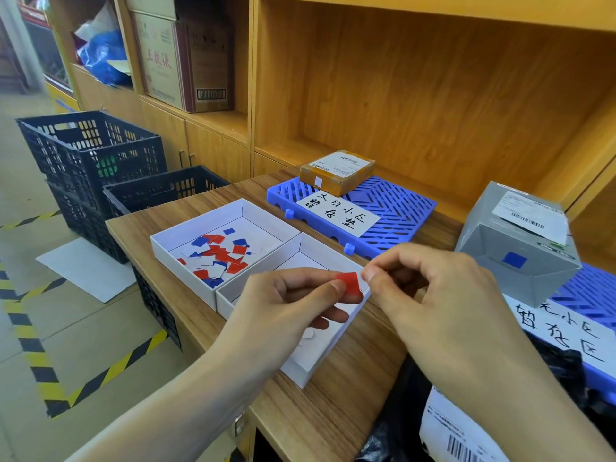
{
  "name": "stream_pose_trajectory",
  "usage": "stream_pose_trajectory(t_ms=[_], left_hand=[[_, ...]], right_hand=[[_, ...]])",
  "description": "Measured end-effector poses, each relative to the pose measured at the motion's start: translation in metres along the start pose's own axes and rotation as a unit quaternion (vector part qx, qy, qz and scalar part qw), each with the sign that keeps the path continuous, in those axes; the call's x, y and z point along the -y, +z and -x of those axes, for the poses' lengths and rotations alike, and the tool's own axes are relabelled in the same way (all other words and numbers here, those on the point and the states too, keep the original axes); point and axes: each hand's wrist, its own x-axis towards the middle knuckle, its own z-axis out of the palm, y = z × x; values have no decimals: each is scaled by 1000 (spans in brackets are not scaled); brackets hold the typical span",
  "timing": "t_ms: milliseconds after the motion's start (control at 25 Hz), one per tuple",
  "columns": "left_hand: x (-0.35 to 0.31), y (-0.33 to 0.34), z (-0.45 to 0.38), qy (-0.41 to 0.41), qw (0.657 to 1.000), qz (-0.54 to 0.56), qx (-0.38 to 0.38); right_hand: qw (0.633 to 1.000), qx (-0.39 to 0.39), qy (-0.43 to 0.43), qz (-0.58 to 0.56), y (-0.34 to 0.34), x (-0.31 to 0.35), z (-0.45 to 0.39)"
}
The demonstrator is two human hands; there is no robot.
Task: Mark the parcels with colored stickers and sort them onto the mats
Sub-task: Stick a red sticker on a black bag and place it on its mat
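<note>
Two black slatted crates [90, 155] are standing on the floor at the far left, with a third [160, 191] sitting lower against the wooden table [333, 411]; something green inside the tallest one is showing through the slats but is too hidden to identify. On the table, two shallow white trays are sitting side by side: the left tray [186, 258] is holding a loose heap of red, blue and white sticker squares, too jumbled to count, and the right tray [310, 371] is being largely covered by the hands. The left hand [293, 305] is pinching a red sticker [350, 285] between thumb and forefinger, while the right hand [430, 288], fingers curled, is picking at its edge. Behind, a blue mat [393, 208] is carrying a brown parcel [336, 171]. A second blue mat [586, 288], running out of view at right, is carrying a grey parcel [520, 241] marked with one blue sticker [515, 260]. A black-wrapped parcel [466, 425] is being cut off at the bottom edge.
</note>
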Motion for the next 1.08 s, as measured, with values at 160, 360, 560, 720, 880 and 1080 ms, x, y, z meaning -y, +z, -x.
stream_pose_trajectory(t_ms=[160,360,560,720,880,1080], left_hand=[[-4,1,8,7,1000,-7,21],[-9,0,20,44,998,-38,30],[-13,4,33,69,995,-52,59],[-13,14,45,84,992,-57,75],[-9,25,60,99,986,-78,110],[-2,37,84,110,970,-132,174]], right_hand=[[1000,12,-5,5,-6,-2,1],[999,38,-17,16,-12,4,5],[996,88,-24,13,-33,8,15],[999,51,-5,-2,-50,1,38],[999,33,17,-39,-58,-2,72],[999,19,42,-30,-58,-5,117]])
